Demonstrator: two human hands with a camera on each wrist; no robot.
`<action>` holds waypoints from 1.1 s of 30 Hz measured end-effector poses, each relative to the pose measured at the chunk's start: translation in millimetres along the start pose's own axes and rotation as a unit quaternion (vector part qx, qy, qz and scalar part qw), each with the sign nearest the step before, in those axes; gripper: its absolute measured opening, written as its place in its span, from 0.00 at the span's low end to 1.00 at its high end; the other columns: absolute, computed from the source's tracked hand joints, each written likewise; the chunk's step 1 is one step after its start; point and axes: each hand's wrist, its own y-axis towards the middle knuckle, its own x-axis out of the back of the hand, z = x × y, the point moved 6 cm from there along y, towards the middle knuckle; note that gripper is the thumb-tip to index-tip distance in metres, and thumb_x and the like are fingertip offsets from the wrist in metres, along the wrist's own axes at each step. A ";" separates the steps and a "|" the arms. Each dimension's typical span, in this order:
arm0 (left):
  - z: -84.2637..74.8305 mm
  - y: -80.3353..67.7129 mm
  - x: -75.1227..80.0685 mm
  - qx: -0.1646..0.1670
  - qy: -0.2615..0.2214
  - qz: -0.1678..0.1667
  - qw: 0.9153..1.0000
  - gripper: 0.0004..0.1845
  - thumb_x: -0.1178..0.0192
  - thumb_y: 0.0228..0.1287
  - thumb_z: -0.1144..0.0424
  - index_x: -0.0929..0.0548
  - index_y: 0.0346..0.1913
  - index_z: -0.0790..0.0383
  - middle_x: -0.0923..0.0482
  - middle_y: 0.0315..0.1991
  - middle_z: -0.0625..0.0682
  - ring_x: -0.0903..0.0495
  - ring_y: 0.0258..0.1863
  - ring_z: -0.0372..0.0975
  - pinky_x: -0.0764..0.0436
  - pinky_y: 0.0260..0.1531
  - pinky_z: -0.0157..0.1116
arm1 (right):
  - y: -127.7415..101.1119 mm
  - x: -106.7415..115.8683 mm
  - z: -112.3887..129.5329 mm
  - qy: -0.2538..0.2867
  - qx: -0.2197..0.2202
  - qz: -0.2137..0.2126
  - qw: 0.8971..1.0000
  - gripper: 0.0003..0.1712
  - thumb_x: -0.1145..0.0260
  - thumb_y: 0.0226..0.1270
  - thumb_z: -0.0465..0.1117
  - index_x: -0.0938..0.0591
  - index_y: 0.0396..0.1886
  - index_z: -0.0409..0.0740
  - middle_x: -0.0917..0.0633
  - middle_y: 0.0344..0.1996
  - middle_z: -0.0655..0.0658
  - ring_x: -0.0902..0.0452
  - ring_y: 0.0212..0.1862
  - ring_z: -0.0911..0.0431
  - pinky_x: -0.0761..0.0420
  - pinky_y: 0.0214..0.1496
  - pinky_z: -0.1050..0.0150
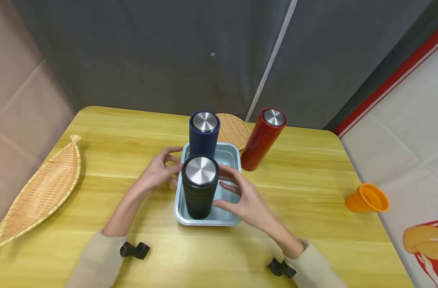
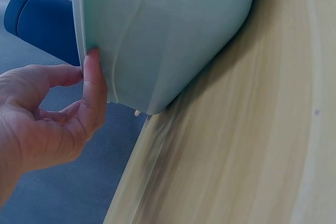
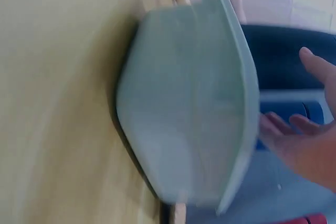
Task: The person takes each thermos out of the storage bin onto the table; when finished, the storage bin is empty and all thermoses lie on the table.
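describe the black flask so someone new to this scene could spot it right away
On the yellow wooden table, find the pale blue tray in the middle. Two upright flasks stand in it; the black flask is the nearer one, between both hands. Its neighbours are navy and red.

Black flask [image 1: 200,188] hides left hand [image 1: 157,173] fingertips; right wrist view blurred; boat basket [image 1: 39,192] cropped.

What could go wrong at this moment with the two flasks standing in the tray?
1. The black flask is tall and stands near the front of the shallow tray; a nudge from the right hand or left hand might tip it.
2. If it falls backward, it may hit the blue flask close behind it.
3. Pushing the tray could carry it toward the red flask standing just beside it.
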 end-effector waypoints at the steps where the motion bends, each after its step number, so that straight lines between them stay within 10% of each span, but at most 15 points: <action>1: 0.1 0.2 -0.2 0.000 -0.001 0.001 1.000 0.31 0.42 0.64 0.72 0.38 0.70 0.62 0.30 0.48 0.65 0.20 0.27 0.48 0.15 0.28 0.57 | 0.4 -4.6 -1.0 -0.003 -0.003 0.002 1.000 0.46 0.22 0.49 0.32 0.34 0.68 0.44 0.27 0.62 0.45 0.29 0.62 0.51 0.23 0.61 0.57; 33: 1.4 -0.9 -0.7 -0.014 -0.014 -0.002 1.000 0.32 0.40 0.64 0.71 0.38 0.69 0.62 0.28 0.44 0.64 0.21 0.26 0.50 0.16 0.26 0.58 | 1.4 -29.2 -4.2 -0.036 -0.008 -0.051 0.998 0.39 0.19 0.44 0.36 0.25 0.59 0.45 0.20 0.54 0.49 0.26 0.57 0.55 0.20 0.56 0.62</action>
